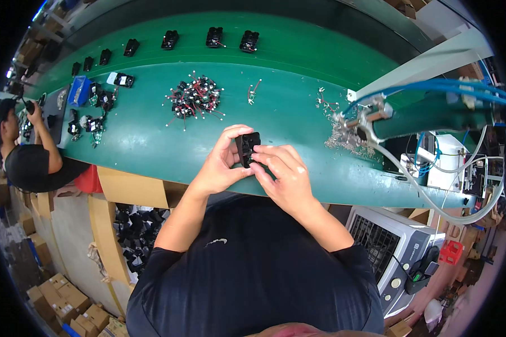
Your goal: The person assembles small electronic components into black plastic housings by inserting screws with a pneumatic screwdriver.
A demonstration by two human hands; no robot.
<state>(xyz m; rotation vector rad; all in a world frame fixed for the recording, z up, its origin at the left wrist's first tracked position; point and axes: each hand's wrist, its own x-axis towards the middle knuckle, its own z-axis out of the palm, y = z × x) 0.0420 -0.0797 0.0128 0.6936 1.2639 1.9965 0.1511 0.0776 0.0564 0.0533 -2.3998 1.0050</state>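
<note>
In front of my chest, my left hand (222, 163) grips a small black plastic housing (245, 142) between thumb and fingers, its hollow side turned up toward me. The fingers of my right hand (286, 175) are drawn together at the housing's right edge and inside it. Whatever is pinched there is too small and covered to make out. Beyond my hands, a heap of small black parts with red wires and pale connectors (195, 100) lies on the green bench (143, 149). A few loose red-wired pieces (254, 93) lie to its right.
Several black assemblies (170, 39) line the green ledge behind. Small metal pieces (348, 137) are scattered at right, beside a machine arm (376, 121) with blue hoses. At left are a blue bin (79, 91) and a co-worker (31, 151). Below, a carton (137, 236) holds black parts.
</note>
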